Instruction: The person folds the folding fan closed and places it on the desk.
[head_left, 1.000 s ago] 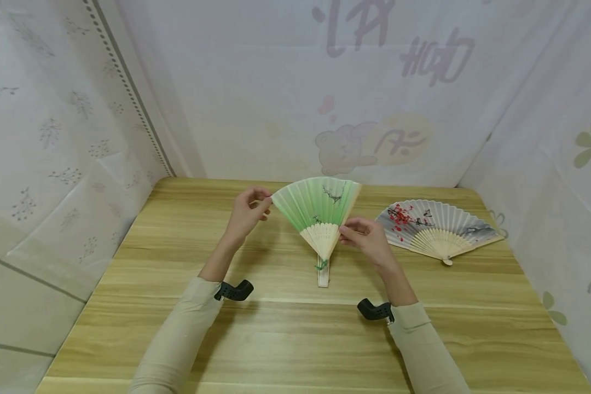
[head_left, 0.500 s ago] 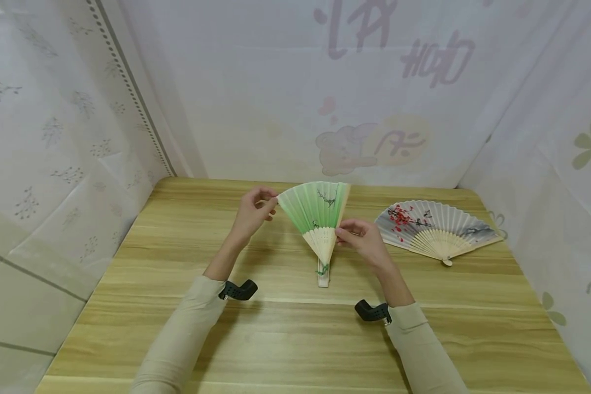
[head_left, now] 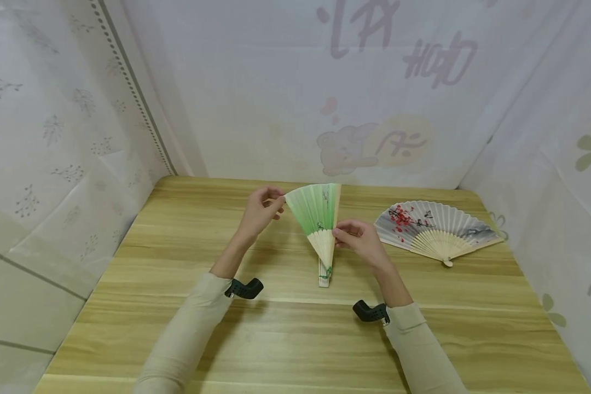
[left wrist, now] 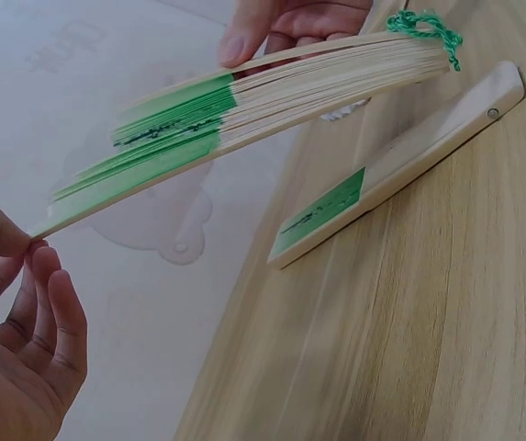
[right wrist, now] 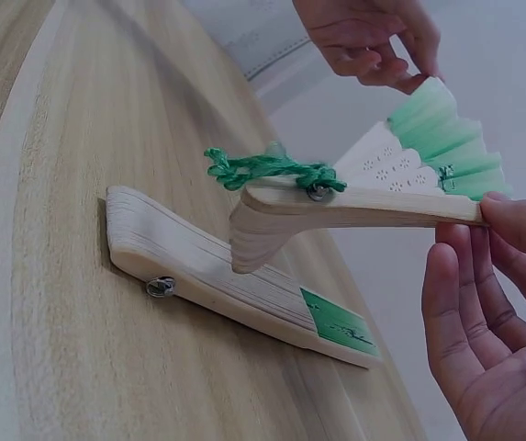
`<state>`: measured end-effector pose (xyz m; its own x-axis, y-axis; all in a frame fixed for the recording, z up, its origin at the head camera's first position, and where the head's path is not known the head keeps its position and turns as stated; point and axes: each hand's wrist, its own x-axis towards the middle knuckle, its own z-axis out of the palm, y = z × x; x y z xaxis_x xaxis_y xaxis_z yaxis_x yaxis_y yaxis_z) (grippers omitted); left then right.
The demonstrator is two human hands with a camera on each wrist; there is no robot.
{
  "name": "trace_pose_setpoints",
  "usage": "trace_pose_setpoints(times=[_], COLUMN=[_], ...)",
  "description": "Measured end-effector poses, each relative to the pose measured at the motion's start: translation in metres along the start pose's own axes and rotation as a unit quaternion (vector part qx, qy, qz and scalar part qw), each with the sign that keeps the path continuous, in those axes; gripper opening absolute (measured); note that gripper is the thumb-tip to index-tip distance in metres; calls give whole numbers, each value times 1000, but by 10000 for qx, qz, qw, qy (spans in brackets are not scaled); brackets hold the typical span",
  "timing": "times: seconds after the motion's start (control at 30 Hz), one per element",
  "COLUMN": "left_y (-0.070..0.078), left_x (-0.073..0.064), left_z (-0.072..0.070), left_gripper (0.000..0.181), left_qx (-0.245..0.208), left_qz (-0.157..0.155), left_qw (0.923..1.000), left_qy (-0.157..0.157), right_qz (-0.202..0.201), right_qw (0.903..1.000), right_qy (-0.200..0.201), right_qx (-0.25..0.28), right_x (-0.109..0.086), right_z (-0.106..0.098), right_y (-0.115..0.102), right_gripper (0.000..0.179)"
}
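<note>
A green folding fan [head_left: 315, 210] with pale wooden ribs is spread partway and held up over the table. At its upper left corner, my left hand [head_left: 260, 212] pinches the tip of one outer rib between thumb and fingers. My right hand [head_left: 363, 239] pinches the opposite outer rib around its middle, as the right wrist view also shows. Green cord [right wrist: 272, 170] is tied at the fan's pivot. Beneath it lies a second folding fan [left wrist: 400, 165], folded up, its wood pale and a green strip showing; in the head view the held fan hides most of it.
To the right, a grey folding fan [head_left: 440, 227] with red blossoms lies spread on the wooden table [head_left: 295, 345]. Printed cloth hangs [head_left: 256, 98] close behind the table's back edge and along both sides. A black wrist camera [head_left: 248, 288] sits at each sleeve cuff.
The green fan has narrowed from a wide spread. My left hand has moved right, and my right hand slightly left, bringing the outer ribs closer together. The grey fan stays put.
</note>
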<state>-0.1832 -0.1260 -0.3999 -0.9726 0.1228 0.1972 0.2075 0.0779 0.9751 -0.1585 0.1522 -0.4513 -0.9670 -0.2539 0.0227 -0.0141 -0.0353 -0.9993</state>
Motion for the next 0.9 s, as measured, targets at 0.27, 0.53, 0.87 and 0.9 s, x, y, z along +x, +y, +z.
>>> trace_pose_setpoints(times=[0.27, 0.53, 0.87, 0.9], left_y=[-20, -19, -19, -19], left_x=[9, 12, 12, 12], left_z=[5, 9, 13, 14], left_gripper=[17, 15, 21, 22], left_qx=[-33, -55, -192, -174], left_qz=[24, 76, -65, -74], left_qw=[10000, 10000, 9997, 9997], left_qy=[43, -11, -137, -168], right_qz=[47, 49, 47, 48], right_qw=[9997, 9994, 9991, 9990], right_qy=[-40, -90, -142, -146], right_qx=[-221, -333, -398, -410], right_x=[1, 1, 3, 3], right_z=[1, 5, 10, 11], right_y=[0, -2, -4, -4], right_gripper=[21, 21, 19, 19])
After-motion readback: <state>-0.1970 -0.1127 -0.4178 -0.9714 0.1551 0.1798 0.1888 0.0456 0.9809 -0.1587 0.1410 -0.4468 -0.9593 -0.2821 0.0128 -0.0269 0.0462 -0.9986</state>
